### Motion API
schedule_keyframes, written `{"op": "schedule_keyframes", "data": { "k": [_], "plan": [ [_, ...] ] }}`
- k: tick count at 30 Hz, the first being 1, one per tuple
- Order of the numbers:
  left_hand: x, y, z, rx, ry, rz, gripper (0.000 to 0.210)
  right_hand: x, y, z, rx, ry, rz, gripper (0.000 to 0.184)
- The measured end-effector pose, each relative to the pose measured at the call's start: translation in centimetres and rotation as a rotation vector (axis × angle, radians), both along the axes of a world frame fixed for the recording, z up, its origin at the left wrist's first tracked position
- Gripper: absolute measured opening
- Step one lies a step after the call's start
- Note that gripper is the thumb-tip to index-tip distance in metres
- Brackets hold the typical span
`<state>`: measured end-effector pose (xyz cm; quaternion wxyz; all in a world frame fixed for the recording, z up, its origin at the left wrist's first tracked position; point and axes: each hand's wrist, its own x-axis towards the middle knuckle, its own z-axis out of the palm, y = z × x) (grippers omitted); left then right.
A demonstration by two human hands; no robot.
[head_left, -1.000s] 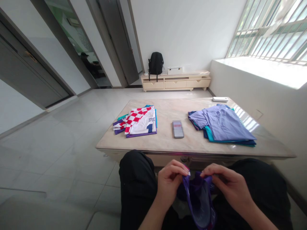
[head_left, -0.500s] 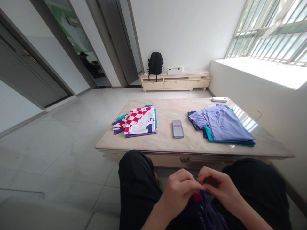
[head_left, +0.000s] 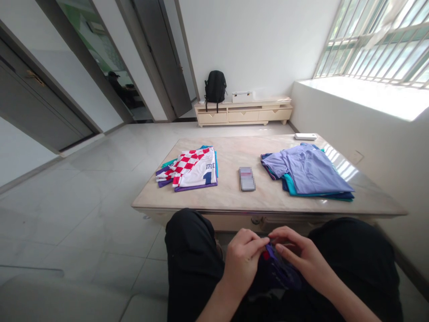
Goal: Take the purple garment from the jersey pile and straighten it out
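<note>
Over my lap, my left hand pinches the edge of a dark purple garment with a small red patch near the pinch. My right hand is beside it, thumb and forefinger apart, fingertips at the cloth's upper edge. Much of the garment is dark and bunched between my hands, so its shape is unclear. On the table ahead, a pile of folded shirts lies to the left, topped by a red-and-white checked jersey. To the right is another pile with a lavender shirt on top.
Between the piles on the marble-look table lies a phone. A white device sits at the far right edge. Beyond, a low cabinet bears a black backpack and a white box. A person is visible through the left doorway.
Both hands have moved slightly up and left with the purple garment. The right thumb and forefinger, pinched together before, are now apart. The cloth hangs more bunched.
</note>
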<state>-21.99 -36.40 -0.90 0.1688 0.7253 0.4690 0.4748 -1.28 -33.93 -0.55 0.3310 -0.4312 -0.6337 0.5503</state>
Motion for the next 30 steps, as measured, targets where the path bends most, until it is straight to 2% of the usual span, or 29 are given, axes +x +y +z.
{"op": "schedule_keyframes", "data": {
  "k": [3,5,6,9,11,14,20,23,26,27,30],
  "plan": [
    [-0.1,0.3,0.1,-0.079,-0.006,0.044,0.020,0.1,-0.4,0.0,0.035,-0.036,0.036,0.035],
    [-0.1,0.5,0.1,-0.131,-0.015,0.069,0.021,0.1,-0.5,-0.2,0.097,-0.143,0.075,0.049],
    [-0.1,0.5,0.2,-0.152,-0.023,0.078,0.022,0.1,-0.5,-0.5,0.129,-0.222,0.084,0.050],
    [0.0,0.6,0.3,-0.193,-0.073,0.076,0.022,0.2,-0.1,-1.3,0.160,-0.438,0.061,0.024],
    [-0.1,0.7,0.3,-0.220,-0.136,0.058,0.019,0.7,0.3,-1.7,0.148,-0.477,0.028,0.018],
    [-0.5,0.8,0.0,-0.279,-0.217,0.055,0.012,1.7,1.0,-1.8,0.179,-0.435,-0.038,0.018],
    [-0.6,0.9,-0.7,-0.353,-0.259,0.041,0.012,2.8,1.7,-0.6,0.261,-0.331,-0.140,0.020],
    [-0.5,0.9,-0.5,-0.337,-0.274,0.010,0.011,2.2,1.5,-0.5,0.203,-0.245,-0.070,0.025],
    [-0.4,0.7,-0.3,-0.328,-0.292,-0.036,0.012,1.3,1.3,-1.3,0.094,-0.171,0.070,0.046],
    [-0.4,0.6,-0.2,-0.324,-0.292,-0.054,0.013,1.1,1.3,-1.8,0.071,-0.170,0.103,0.048],
    [-0.6,0.5,-0.2,-0.298,-0.273,-0.082,0.013,0.8,1.4,-3.1,0.061,-0.230,0.081,0.027]
  ]
}}
